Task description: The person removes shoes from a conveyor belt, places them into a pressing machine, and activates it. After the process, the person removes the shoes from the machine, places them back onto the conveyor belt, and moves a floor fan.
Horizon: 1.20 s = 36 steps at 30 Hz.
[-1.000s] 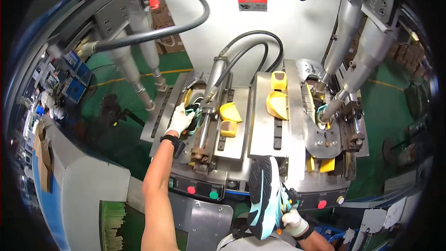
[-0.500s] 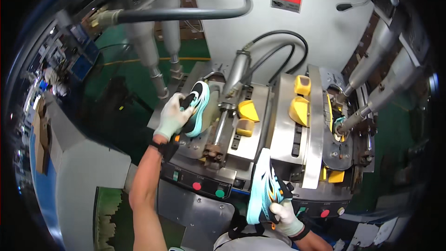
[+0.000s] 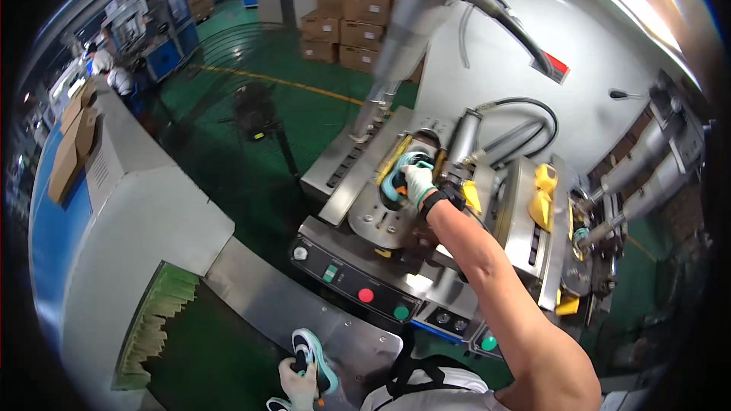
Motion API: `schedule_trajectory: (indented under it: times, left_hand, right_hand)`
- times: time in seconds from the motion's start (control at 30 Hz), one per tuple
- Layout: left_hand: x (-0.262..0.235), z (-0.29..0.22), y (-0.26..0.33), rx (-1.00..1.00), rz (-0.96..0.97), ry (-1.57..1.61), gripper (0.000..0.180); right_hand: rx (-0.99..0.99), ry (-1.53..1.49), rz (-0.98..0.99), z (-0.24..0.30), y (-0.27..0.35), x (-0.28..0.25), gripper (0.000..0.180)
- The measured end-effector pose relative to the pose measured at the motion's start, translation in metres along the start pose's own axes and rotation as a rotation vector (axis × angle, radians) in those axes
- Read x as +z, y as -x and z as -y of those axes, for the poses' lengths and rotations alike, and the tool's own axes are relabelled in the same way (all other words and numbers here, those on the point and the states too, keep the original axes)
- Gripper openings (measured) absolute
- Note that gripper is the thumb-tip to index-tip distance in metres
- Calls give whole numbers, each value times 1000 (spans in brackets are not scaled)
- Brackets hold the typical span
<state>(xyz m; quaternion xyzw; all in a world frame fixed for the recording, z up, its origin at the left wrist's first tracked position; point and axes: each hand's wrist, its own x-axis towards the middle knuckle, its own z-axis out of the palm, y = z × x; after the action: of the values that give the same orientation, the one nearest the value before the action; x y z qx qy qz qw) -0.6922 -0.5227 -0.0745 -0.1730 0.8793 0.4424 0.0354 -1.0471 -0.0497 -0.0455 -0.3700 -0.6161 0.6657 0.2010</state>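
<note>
My left hand point(image 3: 298, 382), in a white glove, is closed round a black-and-white sneaker point(image 3: 320, 365) with a light-blue sole. It is low in front of me, over a grey metal plate point(image 3: 335, 324). Part of a second shoe point(image 3: 279, 404) shows beside it at the lower edge. My right arm stretches forward to the left station of a pressing machine point(image 3: 365, 222). There my gloved right hand point(image 3: 418, 184) grips a light-blue and black sneaker point(image 3: 396, 181) sitting in the station; the hand hides part of it.
Yellow pads point(image 3: 542, 199) sit on the steel blocks between the two stations. A front panel point(image 3: 346, 283) carries coloured buttons. In the right station, metal rods point(image 3: 605, 230) press down on another shoe. A fan point(image 3: 255, 114) and stacked cartons point(image 3: 365, 19) stand farther back.
My left hand has carried its sneaker from the left station down to the front. My right hand has moved from the front into the left station with a sneaker. The view has swung left.
</note>
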Motion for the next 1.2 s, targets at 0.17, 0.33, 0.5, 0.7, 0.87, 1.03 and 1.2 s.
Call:
schedule_trajectory:
  times: [0.17, 0.33, 0.5, 0.7, 0.87, 1.03, 1.2]
  left_hand:
    - [3, 72, 69, -19, -211, -256, 45]
    - [44, 125, 99, -131, -298, -241, 51]
    - [72, 187, 108, -143, -435, 26, 51]
    - [42, 148, 103, 23, -441, -152, 48]
    - [39, 152, 98, 22, -354, -79, 54]
    - [-29, 126, 60, 262, -28, 180, 61]
    - [-92, 202, -58, 286, -91, 21, 50]
  right_hand:
    - [100, 744, -40, 0, 20, 75, 30]
    - [-151, 863, 27, -12, 6, 83, 26]
    - [-889, 1497, 575, -74, -72, 54, 22]
    - [-361, 490, 572, -1, 55, 47, 29]
    - [-869, 607, 582, -14, 314, -15, 68]
    - [-797, 1167, 491, -122, 359, -80, 76]
    - [-779, 1597, 478, -163, 339, -102, 96]
